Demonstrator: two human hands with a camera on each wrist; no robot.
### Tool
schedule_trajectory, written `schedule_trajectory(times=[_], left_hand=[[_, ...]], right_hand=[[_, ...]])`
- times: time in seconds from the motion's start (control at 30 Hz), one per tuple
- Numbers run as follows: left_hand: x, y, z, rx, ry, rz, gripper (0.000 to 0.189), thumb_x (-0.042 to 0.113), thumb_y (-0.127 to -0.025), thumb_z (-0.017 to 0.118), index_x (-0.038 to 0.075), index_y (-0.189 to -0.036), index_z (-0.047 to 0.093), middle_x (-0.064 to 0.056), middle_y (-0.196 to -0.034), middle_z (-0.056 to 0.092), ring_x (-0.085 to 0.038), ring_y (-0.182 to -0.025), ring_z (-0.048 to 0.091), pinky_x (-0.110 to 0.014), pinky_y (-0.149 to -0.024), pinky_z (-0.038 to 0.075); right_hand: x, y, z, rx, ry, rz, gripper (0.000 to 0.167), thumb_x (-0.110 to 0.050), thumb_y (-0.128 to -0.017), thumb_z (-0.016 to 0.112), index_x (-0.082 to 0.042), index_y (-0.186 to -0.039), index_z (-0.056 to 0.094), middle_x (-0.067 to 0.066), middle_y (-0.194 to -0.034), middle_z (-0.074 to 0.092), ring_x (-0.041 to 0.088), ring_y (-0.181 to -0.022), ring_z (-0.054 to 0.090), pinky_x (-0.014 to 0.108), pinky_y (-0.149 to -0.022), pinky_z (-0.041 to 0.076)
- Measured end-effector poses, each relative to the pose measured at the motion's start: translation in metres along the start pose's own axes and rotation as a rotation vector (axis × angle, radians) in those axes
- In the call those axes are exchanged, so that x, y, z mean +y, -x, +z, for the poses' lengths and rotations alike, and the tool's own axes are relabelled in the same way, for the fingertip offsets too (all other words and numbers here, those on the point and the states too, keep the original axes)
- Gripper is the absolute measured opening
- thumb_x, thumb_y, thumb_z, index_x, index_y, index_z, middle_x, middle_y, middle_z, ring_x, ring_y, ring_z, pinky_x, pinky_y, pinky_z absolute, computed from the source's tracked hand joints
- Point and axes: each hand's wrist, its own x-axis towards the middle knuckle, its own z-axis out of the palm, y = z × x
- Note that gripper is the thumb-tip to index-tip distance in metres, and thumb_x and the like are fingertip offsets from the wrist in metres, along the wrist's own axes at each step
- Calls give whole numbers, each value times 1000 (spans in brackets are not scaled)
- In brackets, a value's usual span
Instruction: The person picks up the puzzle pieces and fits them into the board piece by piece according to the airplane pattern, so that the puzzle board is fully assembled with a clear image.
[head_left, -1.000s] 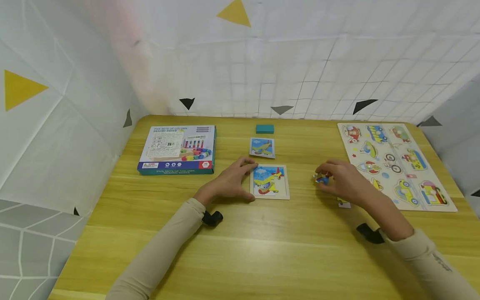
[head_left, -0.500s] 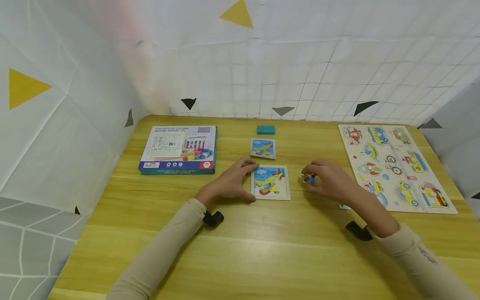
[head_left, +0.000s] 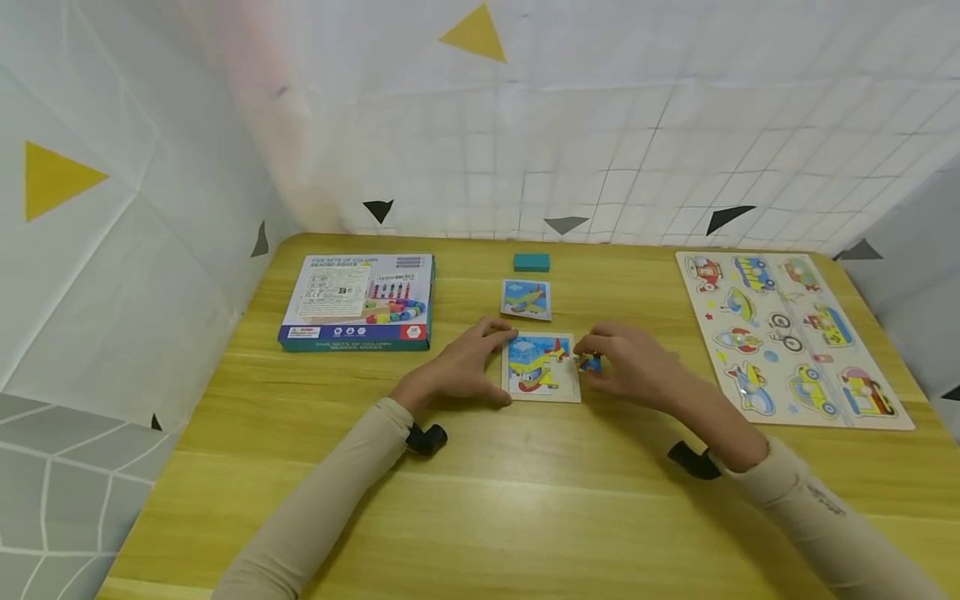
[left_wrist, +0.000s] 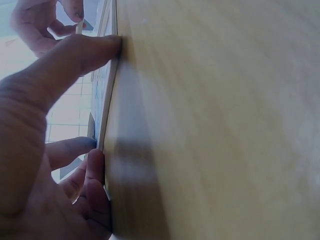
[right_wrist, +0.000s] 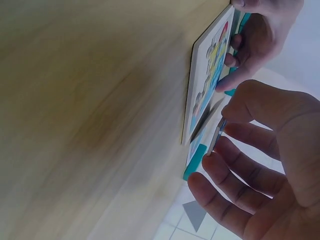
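Observation:
A square wooden jigsaw puzzle (head_left: 538, 367) with a yellow plane lies on the table, its right side showing bare board. My left hand (head_left: 467, 360) holds the puzzle at its left edge, thumb near the lower corner and fingers near the upper one. Between the thumb and fingers of my right hand (head_left: 633, 365) is a small puzzle piece (head_left: 590, 363), partly blue, pinched just at the puzzle's right edge. The right wrist view shows this thin piece (right_wrist: 216, 136) edge-on, raised off the table. In the left wrist view, the left thumb (left_wrist: 102, 52) touches the board's edge.
Behind the puzzle lie a plane picture card (head_left: 527, 299) and a teal block (head_left: 532, 262). A bead-set box (head_left: 357, 302) stands at the left. On the right is a large vehicle peg board (head_left: 795, 337). White curtains (head_left: 570, 125) hang behind the wooden table (head_left: 480, 500).
My right hand has moved left with the puzzle piece, from near the peg board to the puzzle's right edge. The left hand stays on the puzzle.

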Motion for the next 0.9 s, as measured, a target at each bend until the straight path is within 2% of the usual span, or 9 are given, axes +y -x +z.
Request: schedule_trajectory(times=[0.27, 0.6, 0.9], left_hand=[[-2, 1, 2, 4, 2, -4, 102, 41, -73, 88, 16, -156, 36, 0, -154, 28, -19, -137, 34, -40, -113, 32], [-2, 0, 2, 9, 0, 1, 102, 42, -72, 88, 17, -156, 36, 1, -154, 28, -19, -137, 34, -40, -112, 33], [-2, -1, 1, 6, -5, 7, 101, 42, -73, 88, 16, -156, 36, -1, -153, 29, -19, -137, 33, -40, -113, 32]], right_hand=[[-3, -6, 6, 3, -1, -28, 26, -9, -75, 81, -6, -100, 75, 2, -93, 65, 17, -79, 60, 35, -70, 52], [-10, -13, 10, -35, -8, -11, 30, -10, -75, 83, -6, -104, 75, 3, -96, 65, 16, -82, 60, 34, -72, 53], [-9, -21, 19, -29, -11, -31, 28, -8, -74, 82, -7, -102, 76, 2, -91, 64, 14, -76, 57, 31, -66, 51]])
